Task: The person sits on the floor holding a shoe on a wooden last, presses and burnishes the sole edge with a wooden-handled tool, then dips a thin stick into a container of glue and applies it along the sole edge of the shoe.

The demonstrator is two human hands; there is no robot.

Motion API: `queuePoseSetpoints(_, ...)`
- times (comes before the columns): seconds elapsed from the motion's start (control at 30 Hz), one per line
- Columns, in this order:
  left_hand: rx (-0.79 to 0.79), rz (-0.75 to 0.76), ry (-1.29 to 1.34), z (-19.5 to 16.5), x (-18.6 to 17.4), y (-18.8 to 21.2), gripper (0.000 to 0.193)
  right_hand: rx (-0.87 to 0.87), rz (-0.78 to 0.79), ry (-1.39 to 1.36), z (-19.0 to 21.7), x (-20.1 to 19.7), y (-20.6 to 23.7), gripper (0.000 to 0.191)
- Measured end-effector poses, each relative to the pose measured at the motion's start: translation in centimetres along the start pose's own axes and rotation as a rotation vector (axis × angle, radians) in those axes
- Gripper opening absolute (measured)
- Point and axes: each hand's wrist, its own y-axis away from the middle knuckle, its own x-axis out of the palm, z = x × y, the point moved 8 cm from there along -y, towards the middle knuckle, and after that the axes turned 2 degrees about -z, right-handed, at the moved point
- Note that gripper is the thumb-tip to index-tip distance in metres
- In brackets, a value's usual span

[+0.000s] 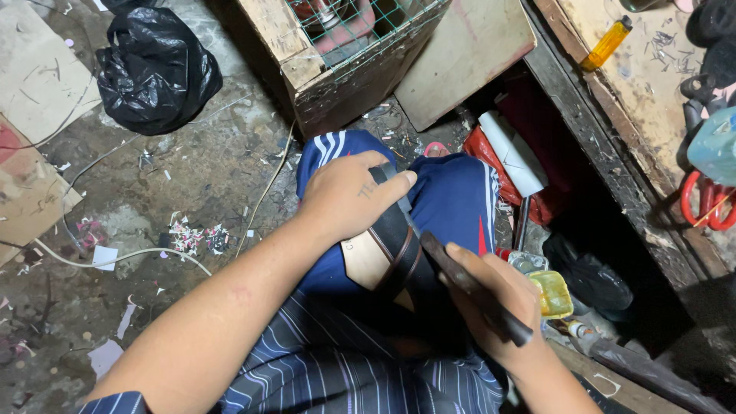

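Right now the left hand (349,195) lies palm down on a sandal (387,257) that rests on the person's lap, over the blue track trousers (452,195). Its fingers are bent and closed around the dark strap at the far end of the sandal, with the thumb pointing to the right. The tan insole of the sandal shows just near the wrist, in the middle of the scene.

The right hand (494,307) is closed around a dark, thin tool (471,287). The tool runs from the fist up and to the left, and its tip touches the dark edge of the sandal.

Just right of the right hand stands a small yellow container (552,294). On the far left of the floor there is a black plastic bag (153,69), and a wooden crate (337,57) with green wire mesh stands far in the middle. A red and white bundle (510,157) lies right of the knees.
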Motion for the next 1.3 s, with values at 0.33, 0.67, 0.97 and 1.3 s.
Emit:
queuePoseSetpoints(0.33, 0.017, -0.008, -0.005, 0.0, -0.2, -0.3, 0.062, 0.093, 0.042, -0.072, -0.8, 0.5, -0.2, 0.044)
queuePoseSetpoints(0.67, 0.015, -0.004, -0.006, 0.0, -0.2, -0.3, 0.063, 0.022, -0.010, -0.066, -0.1, -0.4, 0.2, 0.034)
queuePoseSetpoints(0.97, 0.055, -0.020, 0.003, -0.4, 0.0, -0.4, 0.059, 0.058, 0.073, 0.100, -2.0, 1.2, 1.4, 0.046)
queuePoseSetpoints(1.3, 0.198, 0.000, -0.148, -1.7, -2.5, -3.9, 0.061, -0.063, -0.055, -0.022, 0.8, -1.1, -0.8, 0.046)
